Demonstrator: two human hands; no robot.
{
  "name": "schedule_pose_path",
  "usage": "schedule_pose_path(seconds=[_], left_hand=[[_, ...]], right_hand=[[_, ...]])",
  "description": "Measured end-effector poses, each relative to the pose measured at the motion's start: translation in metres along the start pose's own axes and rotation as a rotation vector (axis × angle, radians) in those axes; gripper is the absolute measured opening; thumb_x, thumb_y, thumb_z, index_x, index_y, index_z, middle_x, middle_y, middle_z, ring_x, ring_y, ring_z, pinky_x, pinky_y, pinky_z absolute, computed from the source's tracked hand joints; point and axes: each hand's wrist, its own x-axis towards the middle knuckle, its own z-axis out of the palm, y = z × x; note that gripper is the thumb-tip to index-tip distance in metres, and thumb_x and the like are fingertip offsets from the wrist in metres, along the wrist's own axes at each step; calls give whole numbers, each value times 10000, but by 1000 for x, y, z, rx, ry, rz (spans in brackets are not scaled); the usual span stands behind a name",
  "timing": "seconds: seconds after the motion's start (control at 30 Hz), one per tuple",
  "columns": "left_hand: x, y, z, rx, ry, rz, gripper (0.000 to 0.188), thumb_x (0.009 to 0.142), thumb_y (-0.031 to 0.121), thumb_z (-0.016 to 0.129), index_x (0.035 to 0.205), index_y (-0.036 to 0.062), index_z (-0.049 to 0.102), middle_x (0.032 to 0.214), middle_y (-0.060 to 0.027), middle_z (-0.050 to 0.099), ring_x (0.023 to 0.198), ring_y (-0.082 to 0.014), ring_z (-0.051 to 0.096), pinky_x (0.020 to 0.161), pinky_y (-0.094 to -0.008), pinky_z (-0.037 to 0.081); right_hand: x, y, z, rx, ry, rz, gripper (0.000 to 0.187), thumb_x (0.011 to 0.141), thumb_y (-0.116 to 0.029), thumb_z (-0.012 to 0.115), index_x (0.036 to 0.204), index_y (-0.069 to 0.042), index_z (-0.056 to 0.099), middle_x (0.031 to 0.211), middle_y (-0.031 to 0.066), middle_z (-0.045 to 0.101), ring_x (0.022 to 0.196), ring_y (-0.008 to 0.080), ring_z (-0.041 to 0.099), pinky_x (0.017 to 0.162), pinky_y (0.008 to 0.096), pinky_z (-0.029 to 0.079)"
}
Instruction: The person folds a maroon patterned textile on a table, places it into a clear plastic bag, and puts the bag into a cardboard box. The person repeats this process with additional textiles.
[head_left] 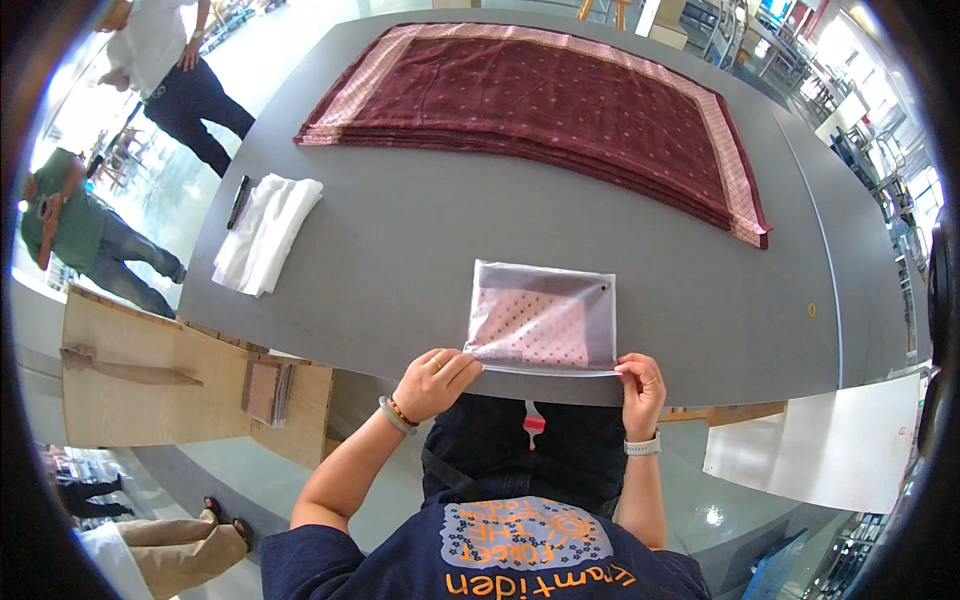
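Note:
A clear plastic zip bag [598, 325] lies flat on the grey table near its front edge. Inside it a folded pink dotted cloth [530, 328] shows through. My left hand [437, 382] pinches the bag's near left corner between thumb and fingers. At the near right corner, my right hand [642, 386] has its thumb and fingers closed on the bag's edge. The near edge of the bag is stretched straight between both hands.
A stack of folded maroon cloths with pink borders [540, 110] covers the table's far side. White plastic bags [265, 240] and a black pen [238, 202] lie at the left. A small yellow ring [812, 310] sits at the right. Several people stand at the left.

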Motion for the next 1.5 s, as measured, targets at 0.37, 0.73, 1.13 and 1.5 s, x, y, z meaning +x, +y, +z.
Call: schedule_pose_path(seconds=[0.37, 0.73, 1.13, 1.5], left_hand=[[72, 8, 30, 53, -46, -365, 510, 977, 270, 649, 1464, 141, 573, 1555, -113, 502, 1495, -295, 390, 1214, -521, 320], [81, 14, 75, 51, -215, -459, 616, 993, 431, 521, 1554, 180, 481, 1677, -75, 320, 1575, -362, 188, 1231, -672, 89], [40, -35, 55, 134, -197, -678, 743, 1025, 506, 511, 1569, 17, 379, 1657, -187, 323, 1559, -329, 255, 1270, -533, 151], [11, 35, 32, 66, -193, -561, 779, 849, 354, 719, 1531, 79, 460, 1636, -149, 370, 1529, -334, 320, 1254, -563, 232]], right_hand=[[63, -66, 46, -468, -331, -231, 489, 1009, -71, 520, 1496, -34, 510, 1559, 172, 487, 1498, 315, 388, 1257, 478, 253], [67, -23, 99, -820, -488, -257, 655, 1002, -261, 534, 1596, -53, 352, 1675, 135, 311, 1560, 336, 248, 1274, 555, 137], [75, 25, 52, -893, -276, -251, 806, 965, -367, 665, 1589, 3, 313, 1674, 244, 241, 1541, 433, 249, 1245, 573, 219], [49, 11, 66, 25, -238, 1, 632, 961, -99, 699, 1517, -35, 405, 1498, 128, 479, 1272, 251, 543, 1097, 402, 444]])
